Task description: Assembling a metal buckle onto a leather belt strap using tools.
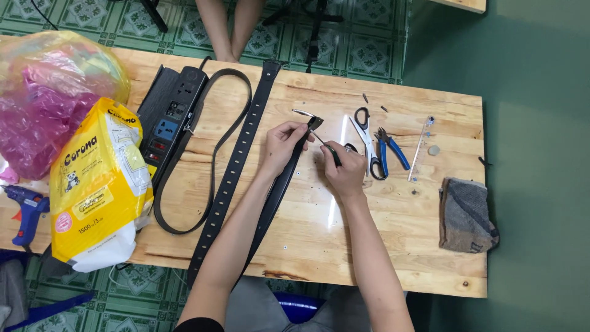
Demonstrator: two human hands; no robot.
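Two hands at work on one belt, seen from above on a wooden table (381, 246).

Item 1: left hand (284, 144), fingers pinched together on the buckle end of a black belt (279, 190); the metal buckle (307, 115) juts past the fingertips, just above the tabletop. The strap runs back under the left forearm toward the near table edge.

Item 2: right hand (346, 171), fingers closed round a thin dark-handled tool (326, 144), tip aimed at the buckle end and touching or nearly touching it; which, I cannot tell. Tool kind is too small to tell; perhaps a screwdriver or an awl.

Item 3: second black belt (236, 166), punched with a row of holes, lying straight beside the first; a third strap (203, 154) loops to its left.

Item 4: scissors (367, 138) and blue-handled pliers (390, 147), just right of the right hand; clear ruler (421, 147) beyond them; folded grey cloth (467, 215) near the right edge.

Item 5: power strip (172, 117), yellow bag (98, 184), pink plastic bag (49, 98), blue glue gun (24, 209), all at left.

Step, as judged: fastening or loosening the buckle fitting with the tool. The next move would call for a firm pinch at the buckle and steady pressure along the tool's line, lest the tip slip off toward the left fingers.
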